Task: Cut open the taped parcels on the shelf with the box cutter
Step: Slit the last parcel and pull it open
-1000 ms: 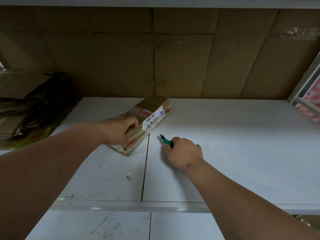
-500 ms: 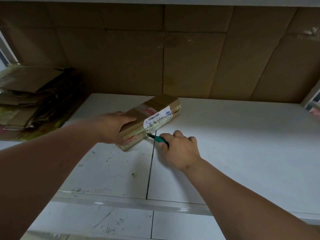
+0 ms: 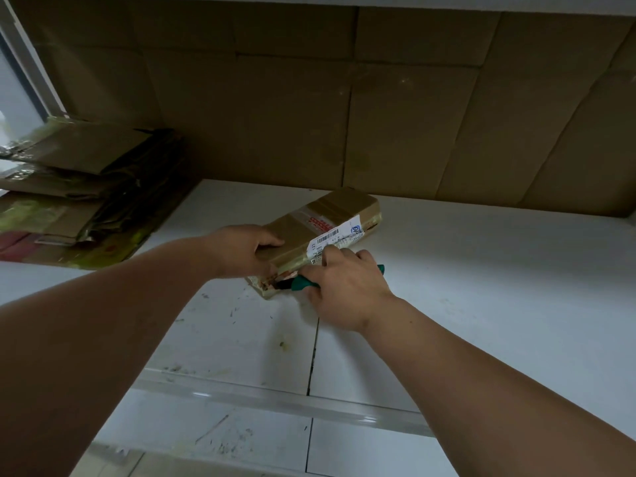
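Mid-shelf, toward back edge: right hand [image 3: 344, 287] clenched round green cutter [image 3: 304, 283], handle end poking out past knuckles, blade end buried at parcel's near right corner where tape looks torn. Left hand [image 3: 242, 249] grips parcel [image 3: 323, 223] at near left end, thumb on top, pinning it to shelf [image 3: 481, 270]. Parcel flat, angled, far end pointing toward back-right; white barcode label [image 3: 335, 237] wraps right edge, touching right fingers. Flattened cardboard [image 3: 79, 187] stacked at shelf's left edge, well apart. Cardboard panels [image 3: 344, 108] line back.
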